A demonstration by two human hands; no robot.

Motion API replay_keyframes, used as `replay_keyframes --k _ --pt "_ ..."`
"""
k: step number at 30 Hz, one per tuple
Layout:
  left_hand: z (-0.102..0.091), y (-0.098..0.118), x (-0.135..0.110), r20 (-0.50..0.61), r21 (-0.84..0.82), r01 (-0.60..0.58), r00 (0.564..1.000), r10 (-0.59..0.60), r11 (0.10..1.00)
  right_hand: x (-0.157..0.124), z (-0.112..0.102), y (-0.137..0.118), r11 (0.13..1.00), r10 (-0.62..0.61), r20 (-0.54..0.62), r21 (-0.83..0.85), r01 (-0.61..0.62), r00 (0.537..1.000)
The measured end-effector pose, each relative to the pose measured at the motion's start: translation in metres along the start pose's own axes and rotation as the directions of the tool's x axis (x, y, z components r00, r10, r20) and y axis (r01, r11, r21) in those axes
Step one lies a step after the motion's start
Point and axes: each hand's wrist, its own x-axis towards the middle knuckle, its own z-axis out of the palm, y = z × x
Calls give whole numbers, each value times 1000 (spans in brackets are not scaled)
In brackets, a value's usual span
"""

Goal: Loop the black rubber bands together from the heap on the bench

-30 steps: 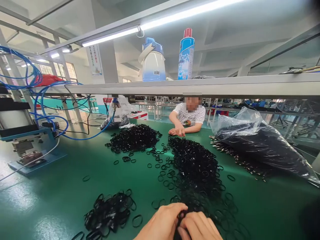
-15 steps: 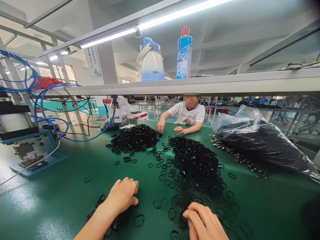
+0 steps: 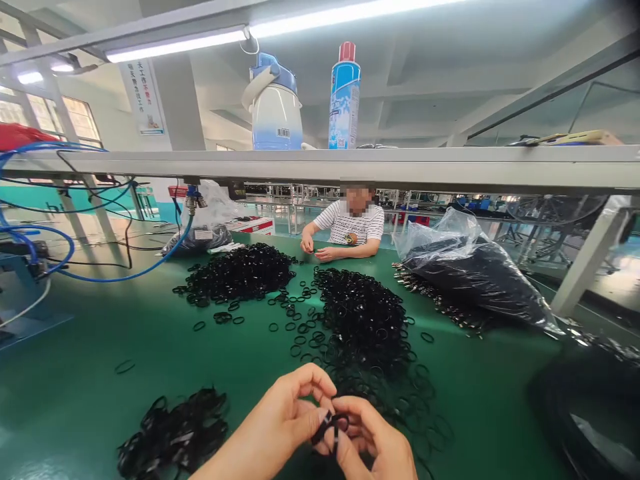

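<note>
Factory hall, long rows of benches under strip lights, windows at far left. Green bench mat (image 3: 100,347) carries everything, glossy, with light glare along the near left.

Both hands meet low at centre, above the mat. Left hand (image 3: 280,427) is curled, thumb and forefinger closed on a small black rubber ring (image 3: 331,423); right hand (image 3: 373,440) pinches the same ring from the other side, remaining fingers loosely bent. Ring sits between the fingertips of both hands, clear of the table. Cannot tell whether it is one ring or a few stuck together.

Just beyond the hands, a large heap of loose rings (image 3: 363,317) with many strays scattered around its edge. Second heap (image 3: 240,270) farther left. Near left, a bundled clump (image 3: 173,433) of rings. Clear plastic bag of black parts (image 3: 470,273) at right, mouth open toward the bench.

Risks, as judgement:
- ring is thin and elastic; a stretch between two pinches may make it snap out of the fingers and land among the strays, where it would be lost to the eye
- grip is at the tips only, so a slight slip drops it
- loose rings near the wrists could get swept toward the bench edge
- the clump lies near the left forearm and may get dragged

A person in a striped shirt (image 3: 350,227) works at the far side, hands together at the mat. Shelf (image 3: 450,170) overhead holds a white-and-blue jug (image 3: 273,110) and a spray can (image 3: 344,100). Blue hoses (image 3: 115,273) trail at left
</note>
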Motion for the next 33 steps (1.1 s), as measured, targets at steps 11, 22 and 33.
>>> replay_keyframes --k 11,22,33 --pt "-7 1 -1 -152 337 42 988 10 941 2 -2 2 976 102 -40 199 -92 994" --pt "-10 -1 -4 -32 546 -26 998 52 837 8 -23 -3 923 -260 -106 -319 215 960" --pt "-60 20 -14 -146 826 116 989 9 552 -1 -14 -4 813 -405 -106 -496 304 908"
